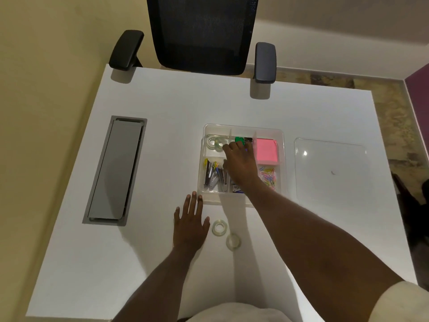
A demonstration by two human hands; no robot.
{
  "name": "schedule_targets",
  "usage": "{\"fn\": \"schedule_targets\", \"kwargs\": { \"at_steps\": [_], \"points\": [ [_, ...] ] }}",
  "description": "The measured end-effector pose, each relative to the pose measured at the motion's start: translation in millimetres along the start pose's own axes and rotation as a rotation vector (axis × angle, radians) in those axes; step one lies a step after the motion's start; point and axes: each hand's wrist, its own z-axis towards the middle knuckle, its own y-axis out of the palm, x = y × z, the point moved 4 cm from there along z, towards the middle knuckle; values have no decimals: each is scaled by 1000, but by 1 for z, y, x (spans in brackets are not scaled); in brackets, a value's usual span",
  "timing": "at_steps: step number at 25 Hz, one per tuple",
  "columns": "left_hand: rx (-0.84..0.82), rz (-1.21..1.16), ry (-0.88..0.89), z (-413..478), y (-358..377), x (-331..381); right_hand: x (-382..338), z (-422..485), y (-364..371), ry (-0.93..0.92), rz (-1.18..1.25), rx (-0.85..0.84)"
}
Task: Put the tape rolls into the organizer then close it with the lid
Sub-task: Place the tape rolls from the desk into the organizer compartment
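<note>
Head view, near to far. Two clear round tape rolls lie flat on the white desk (pixel 232 108): one (pixel 219 227) just right of the left hand (pixel 190 225), which rests palm down with fingers spread and empty; the other (pixel 233 241) a little nearer the person. The left hand is nearer both. Beyond, the right hand (pixel 240 162) reaches over the clear compartmented plastic organizer (pixel 282 145); whether it grips anything cannot be told. Two rolls (pixel 214 143) already lie in the compartment beyond and left of its fingertips. The clear flat lid (pixel 329 168) lies to its right.
</note>
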Motion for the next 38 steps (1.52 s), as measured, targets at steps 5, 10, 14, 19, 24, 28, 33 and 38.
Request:
{"fn": "schedule_targets", "kwargs": {
  "at_steps": [5,10,14,19,24,28,33,38],
  "points": [
    [-71,41,-12,-6,-9,7,0,-77,8,-76,11,52],
    [-102,-10,-50,-11,-15,16,-7,-141,25,-103,80,-32],
    [-105,-31,-46,-20,-14,17,-11,-177,39,-86,163,-130],
    [6,-141,1,-36,-13,22,-11,-209,57,7,282,-219],
    [-91,-74,251,-48,1,40,-10,-228,72,69,282,-347],
    [-80,-29,246,-47,7,52,-14,-232,79,107,267,-385],
    [9,-4,247,-43,5,56,-15,-233,81,125,238,-361],
    [278,29,266,-30,-36,57,-11,-218,69,92,244,-255]
  ]
}}
